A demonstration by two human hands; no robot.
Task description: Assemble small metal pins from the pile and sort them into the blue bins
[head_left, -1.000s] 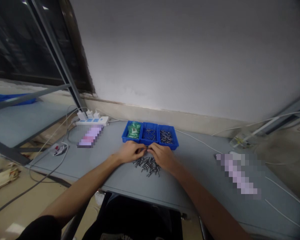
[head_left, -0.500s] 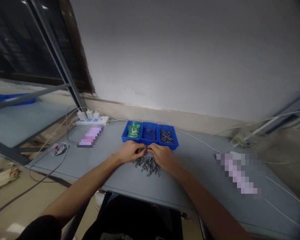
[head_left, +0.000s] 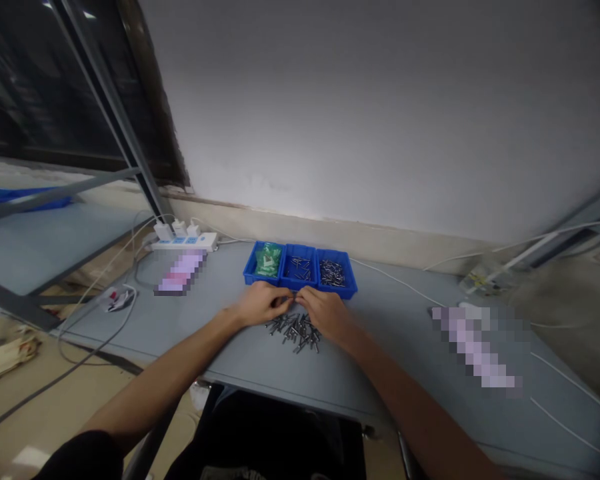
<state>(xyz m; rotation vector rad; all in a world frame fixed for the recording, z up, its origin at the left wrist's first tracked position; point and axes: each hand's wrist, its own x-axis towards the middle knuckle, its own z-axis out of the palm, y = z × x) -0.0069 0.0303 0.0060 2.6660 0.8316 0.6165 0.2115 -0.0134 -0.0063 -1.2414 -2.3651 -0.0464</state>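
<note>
My left hand (head_left: pixel 264 303) and my right hand (head_left: pixel 324 311) meet fingertip to fingertip just in front of the blue bins. Both are closed in a pinch; whatever sits between the fingertips is too small to make out. Right below them a loose pile of small metal pins (head_left: pixel 300 331) lies on the grey table. Behind the hands stand three joined blue bins: the left bin (head_left: pixel 249 276) holds green-and-white packets, the middle bin (head_left: pixel 300 283) a few metal pieces, and the right bin (head_left: pixel 351 283) many small metal parts.
A white power strip (head_left: pixel 207 241) with plugs stands at the back left, near a pixelated phone-like object (head_left: pixel 183 272). Another pixelated object (head_left: pixel 473 347) lies at the right. White cables (head_left: pixel 395 279) run along the wall side. The table's front edge (head_left: pixel 280 393) is close to my body.
The fingertips of my right hand have shifted very slightly. Otherwise the hands, the pile and the bins look the same.
</note>
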